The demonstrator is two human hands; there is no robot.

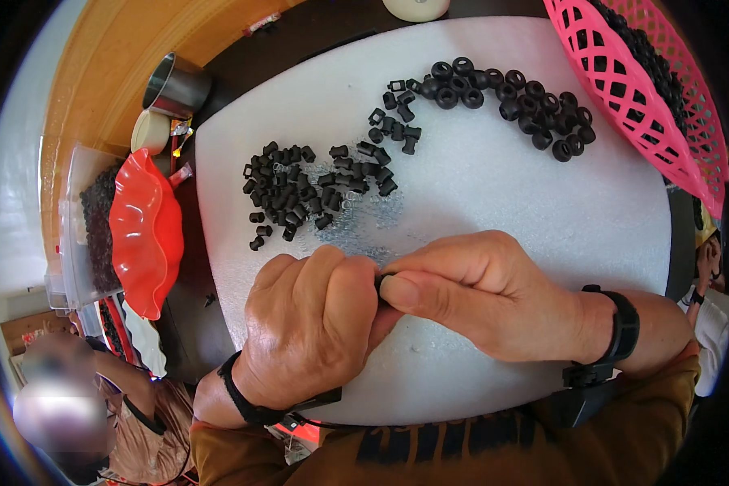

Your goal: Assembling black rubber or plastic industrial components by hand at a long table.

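Over the near middle of a white foam sheet (pixel 494 190), my left hand (pixel 308 324) and my right hand (pixel 494 296) meet with their fingertips pinched together. Between them is a small black cord-lock part (pixel 379 285), mostly hidden by the fingers, so its exact shape cannot be made out. Just beyond my left hand lies a pile of small black plungers (pixel 287 194), each with a slot. Tiny metal springs (pixel 352 231) are scattered beside and under that pile. Farther off, round hollow black cord-lock shells (pixel 459 85) lie in a loose band toward the right.
A pink lattice basket (pixel 624 113) of black parts leans over the far right corner. At left stand a red wavy bowl (pixel 146 235), a clear bin (pixel 77 219) of dark pieces and a metal cup (pixel 174 85). Another person (pixel 150 421) sits at lower left.
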